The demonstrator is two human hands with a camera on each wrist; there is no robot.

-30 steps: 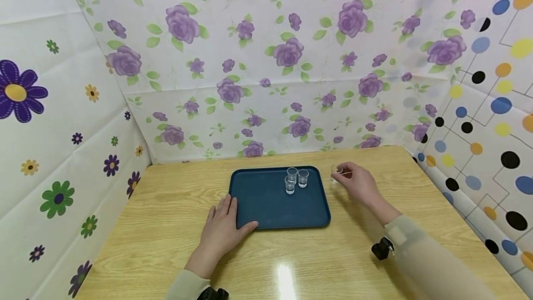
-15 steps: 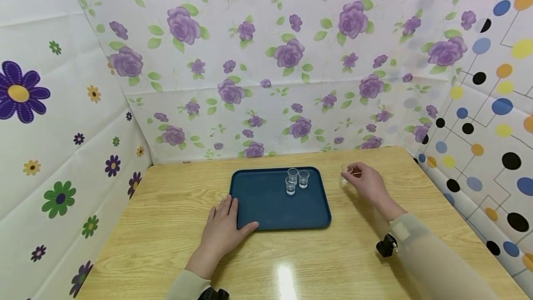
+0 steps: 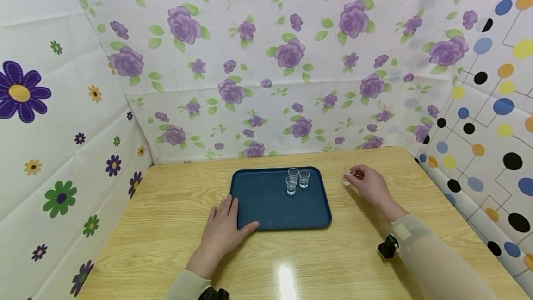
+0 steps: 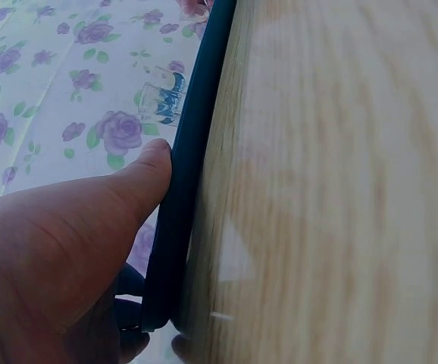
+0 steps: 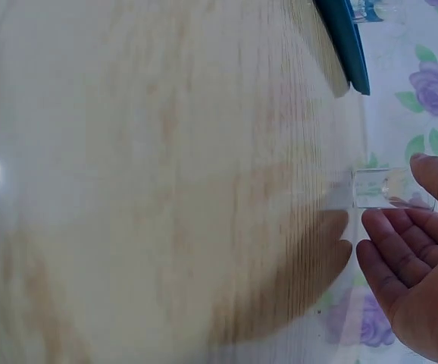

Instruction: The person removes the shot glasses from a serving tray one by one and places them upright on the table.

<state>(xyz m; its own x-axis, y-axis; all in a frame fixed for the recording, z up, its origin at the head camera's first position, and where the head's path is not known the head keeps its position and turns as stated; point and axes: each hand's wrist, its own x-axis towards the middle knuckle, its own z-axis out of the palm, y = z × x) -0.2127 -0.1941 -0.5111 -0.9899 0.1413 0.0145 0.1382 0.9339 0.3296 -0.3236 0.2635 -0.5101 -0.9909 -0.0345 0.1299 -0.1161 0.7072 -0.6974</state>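
A dark blue tray [image 3: 266,209] lies on the wooden table. My left hand [image 3: 222,228] rests at its front left corner, fingers along the left side and thumb against the front rim. Three clear shot glasses stand upright in the tray's back right part: a front one [image 3: 291,187], a back one [image 3: 293,175] and a right one [image 3: 304,179]. Right of the tray, my right hand [image 3: 370,188] pinches a fourth-like clear shot glass [image 5: 378,188] between thumb and fingers. That glass is upright, its base at the tabletop in the right wrist view.
The light wooden table [image 3: 166,207] meets a rose-patterned cloth [image 3: 266,59] at the back. A flower-print cloth [image 3: 83,170] hangs on the left, a dotted one [image 3: 491,128] on the right. Black wrist cameras sit at both cuffs.
My right hand has moved right, away from the tray, with the shot glass, then slowed and lowered slightly. My left hand and the tray have stayed put.
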